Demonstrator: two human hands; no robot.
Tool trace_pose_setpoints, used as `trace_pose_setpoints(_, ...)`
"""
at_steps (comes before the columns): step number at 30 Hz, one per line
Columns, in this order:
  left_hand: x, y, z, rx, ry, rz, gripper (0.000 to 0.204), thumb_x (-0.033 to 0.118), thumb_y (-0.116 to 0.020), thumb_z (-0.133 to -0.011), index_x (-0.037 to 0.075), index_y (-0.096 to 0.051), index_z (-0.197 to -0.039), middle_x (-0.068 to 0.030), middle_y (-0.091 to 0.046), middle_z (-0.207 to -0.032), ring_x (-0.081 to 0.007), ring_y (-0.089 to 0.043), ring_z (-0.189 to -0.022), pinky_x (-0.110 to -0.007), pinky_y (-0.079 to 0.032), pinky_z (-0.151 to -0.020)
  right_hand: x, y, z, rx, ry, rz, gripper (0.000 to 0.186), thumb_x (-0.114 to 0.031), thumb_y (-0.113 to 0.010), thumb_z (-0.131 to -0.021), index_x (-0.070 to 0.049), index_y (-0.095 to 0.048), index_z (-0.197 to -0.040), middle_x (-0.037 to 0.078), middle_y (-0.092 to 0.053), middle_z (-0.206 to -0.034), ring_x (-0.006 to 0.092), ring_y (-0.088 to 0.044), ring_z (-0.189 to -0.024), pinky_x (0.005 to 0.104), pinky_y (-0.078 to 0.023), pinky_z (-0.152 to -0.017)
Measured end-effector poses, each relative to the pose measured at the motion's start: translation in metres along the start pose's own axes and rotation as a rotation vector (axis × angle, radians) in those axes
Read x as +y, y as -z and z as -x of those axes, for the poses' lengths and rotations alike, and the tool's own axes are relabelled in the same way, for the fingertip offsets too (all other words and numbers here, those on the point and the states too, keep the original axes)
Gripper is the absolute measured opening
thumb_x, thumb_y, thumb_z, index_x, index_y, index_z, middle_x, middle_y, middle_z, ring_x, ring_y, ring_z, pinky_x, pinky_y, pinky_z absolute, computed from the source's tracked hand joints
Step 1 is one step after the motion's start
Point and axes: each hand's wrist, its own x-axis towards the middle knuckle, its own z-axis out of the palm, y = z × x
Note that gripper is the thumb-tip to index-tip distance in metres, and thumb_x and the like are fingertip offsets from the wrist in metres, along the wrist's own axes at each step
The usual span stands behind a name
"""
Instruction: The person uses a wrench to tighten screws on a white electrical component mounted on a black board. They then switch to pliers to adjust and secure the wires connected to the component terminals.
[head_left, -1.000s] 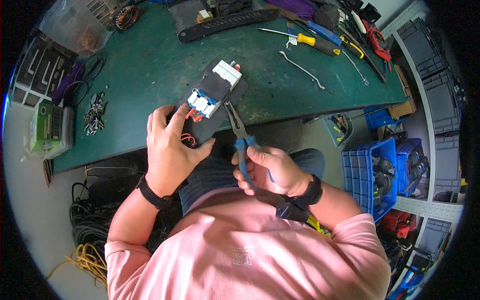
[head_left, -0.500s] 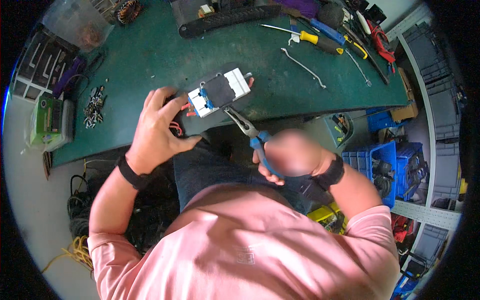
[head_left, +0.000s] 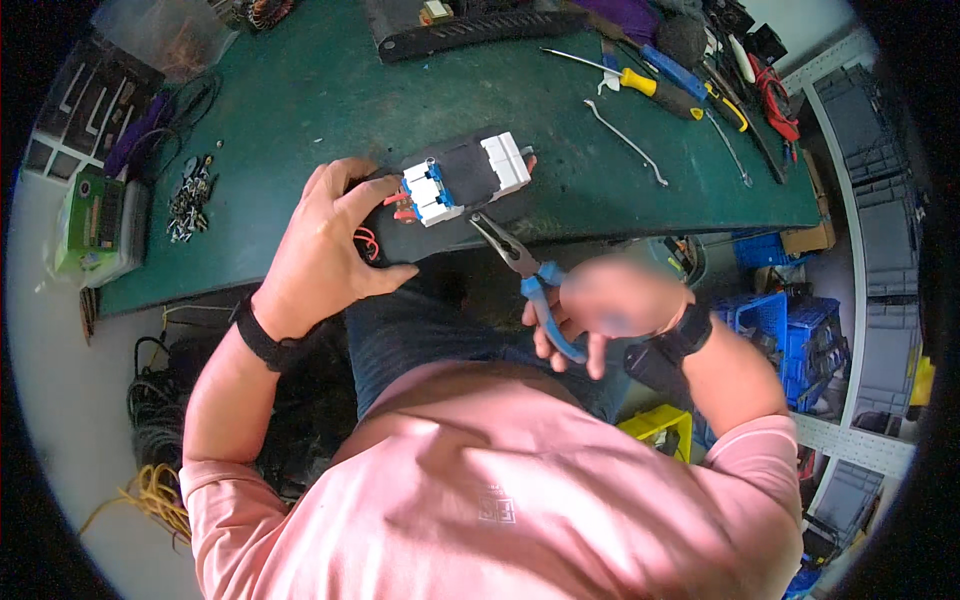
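At the near edge of the workbench lies a rectangular white electrical unit with a black middle section, blue clips and red wires at its left end. My left hand is beside that end, fingertips at its edge by the wires, thumb stretched out apart from the fingers. In my right hand, partly blurred, is a pair of needle-nose pliers with blue handles. Their tip points up-left, just below the unit's near side. My right fingers are loosely spread around the handles.
The green workbench carries small screws at left and a black slotted housing at the back. A yellow-handled screwdriver and a thin wrench lie at right. Blue crates stand below, right of the bench.
The view has shifted slightly, moving the bench items rightward in the picture. My right fingers have loosened and spread on the pliers. My left hand stays by the wired end of the unit.
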Motion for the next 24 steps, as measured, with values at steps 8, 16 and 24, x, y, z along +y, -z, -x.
trace_pose_setpoints(8,0.026,-0.009,0.013,0.085,0.184,0.002,0.071,0.019,-0.084,-0.050,0.000,-0.059,-0.113,-0.0209,-0.054,-0.116,-0.0383,-0.050,-0.110,-0.044,-0.042,-0.096,0.046,-0.026,-0.039,-0.067,0.265,-0.379,0.052,-0.042,-0.050,-0.096,-0.001,-0.046,-0.128,0.019,-0.061,-0.110,0.0299,-0.063,-0.100,0.0452,-0.061,-0.068)
trace_pose_setpoints(16,0.033,-0.012,0.015,0.116,0.195,-0.062,0.070,0.019,-0.083,-0.050,-0.001,-0.060,-0.113,-0.0204,-0.054,-0.115,-0.0378,-0.051,-0.108,-0.043,-0.042,-0.095,0.055,-0.039,-0.045,0.018,0.324,-0.391,0.050,-0.048,-0.049,-0.095,-0.005,-0.050,-0.121,0.014,-0.063,-0.101,0.0234,-0.064,-0.089,0.0260,-0.047,-0.047)
trace_pose_setpoints(24,0.016,-0.001,0.002,0.033,0.093,-0.013,0.070,0.019,-0.083,-0.047,0.000,-0.061,-0.111,-0.0190,-0.055,-0.116,-0.0377,-0.051,-0.110,-0.042,-0.042,-0.096,0.013,0.009,-0.010,0.063,0.085,-0.041,0.048,-0.046,-0.052,-0.095,-0.002,-0.058,-0.111,0.014,-0.067,-0.089,0.0203,-0.066,-0.070,0.0204,-0.035,-0.040)
